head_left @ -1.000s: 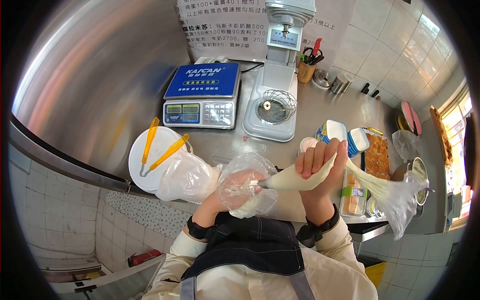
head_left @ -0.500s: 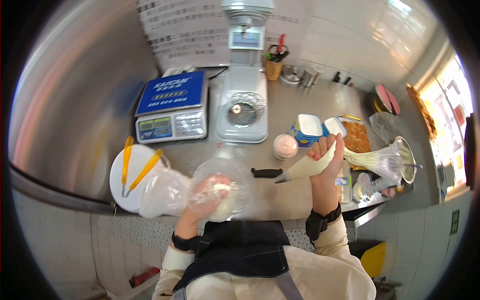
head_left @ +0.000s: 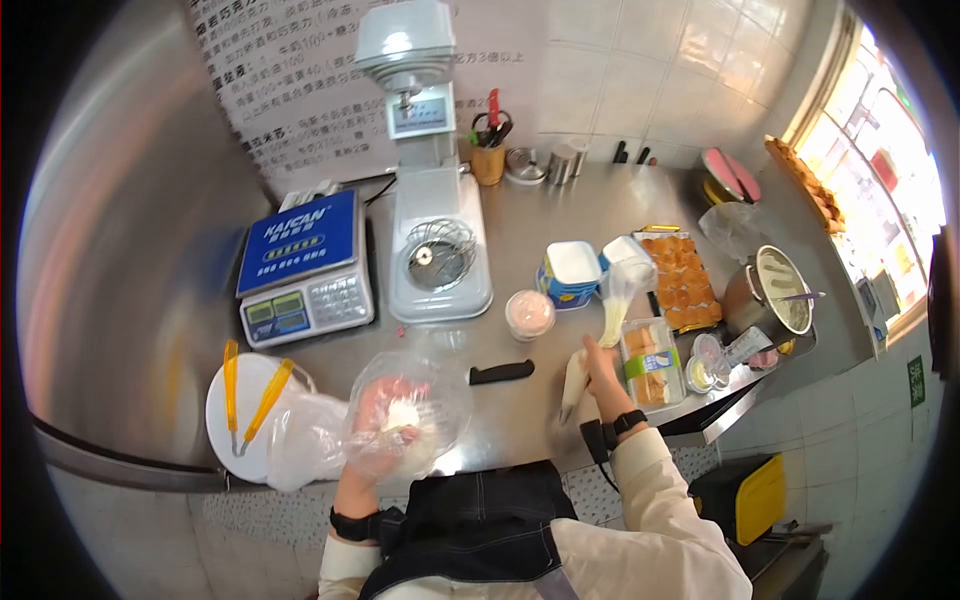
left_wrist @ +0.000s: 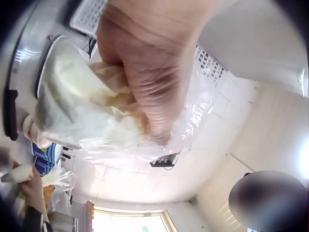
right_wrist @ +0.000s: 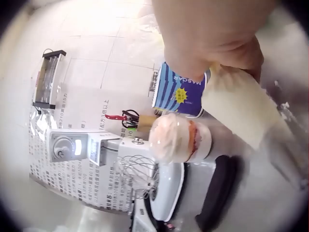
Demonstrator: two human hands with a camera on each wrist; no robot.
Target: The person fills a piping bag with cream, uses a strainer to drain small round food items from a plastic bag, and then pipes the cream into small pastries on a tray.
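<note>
My left hand (head_left: 378,408) cups a clear plastic sheet or bag (head_left: 445,395) with white cream (head_left: 403,414) on it. In the left wrist view, the left hand (left_wrist: 154,58) holds a pale, soft piece (left_wrist: 70,106) inside the plastic, thumb bent against it; its far side is hidden. Near the counter's front edge, my right hand (head_left: 602,375) grips a cream-filled piping bag (head_left: 574,383), nozzle slanting down and its loose top rising behind the hand. The right wrist view shows the right hand (right_wrist: 212,38) round the piping bag (right_wrist: 241,104), the metal nozzle (right_wrist: 287,164) away from the left hand.
Between the hands lies a black handle (head_left: 502,372), with a pink-topped cup (head_left: 529,314) behind it. A mixer (head_left: 438,290) and scale (head_left: 305,310) stand at the back. On the right are a boxed cake (head_left: 652,364), tubs (head_left: 571,272), a bun tray (head_left: 680,283) and a pot (head_left: 745,305).
The piping bag has moved away from the left hand, rightward and down toward the counter's front edge, its nozzle swinging downward. The head view has shifted to the right.
</note>
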